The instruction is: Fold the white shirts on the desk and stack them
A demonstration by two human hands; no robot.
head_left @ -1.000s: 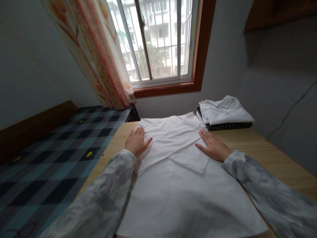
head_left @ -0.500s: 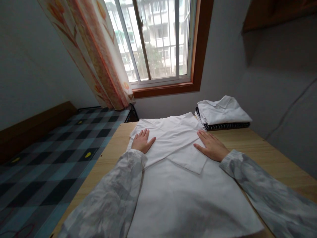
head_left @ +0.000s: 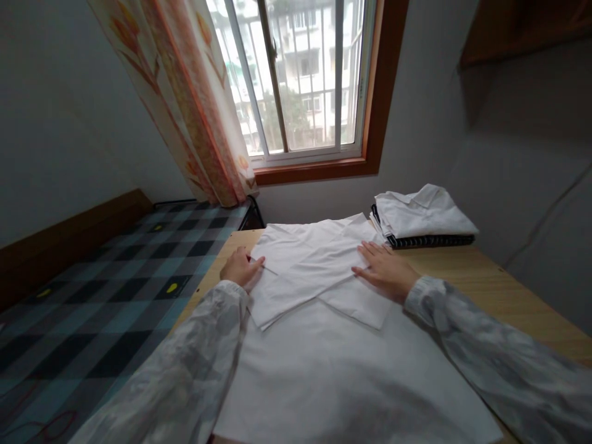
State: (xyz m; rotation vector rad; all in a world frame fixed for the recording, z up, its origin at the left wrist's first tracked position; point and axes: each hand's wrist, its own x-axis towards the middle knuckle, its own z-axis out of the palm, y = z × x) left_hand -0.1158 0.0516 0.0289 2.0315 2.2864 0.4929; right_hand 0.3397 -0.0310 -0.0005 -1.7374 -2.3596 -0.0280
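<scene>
A white shirt (head_left: pixel 324 357) lies on the wooden table, its lower part spread towards me and its sleeves folded across the far part. My left hand (head_left: pixel 241 267) is at the shirt's left edge, thumb on the cloth and fingers curled over the side, closed on the edge. On the right side of the folded part, my right hand (head_left: pixel 385 269) lies flat with its fingers spread. Two sleeve ends point towards me near the middle of the shirt.
Folded clothes (head_left: pixel 423 213), white above black striped, are stacked at the table's far right. A bed with a checked cover (head_left: pixel 139 296) stands left of the wooden table (head_left: pixel 462 271). Behind are a window (head_left: pixel 305 80) and a flowered curtain (head_left: pixel 198 111).
My left hand has moved left from the top of the cloth to its edge, and its fingers have curled. The left sleeve end has shifted. My right hand has slid slightly inward on the cloth.
</scene>
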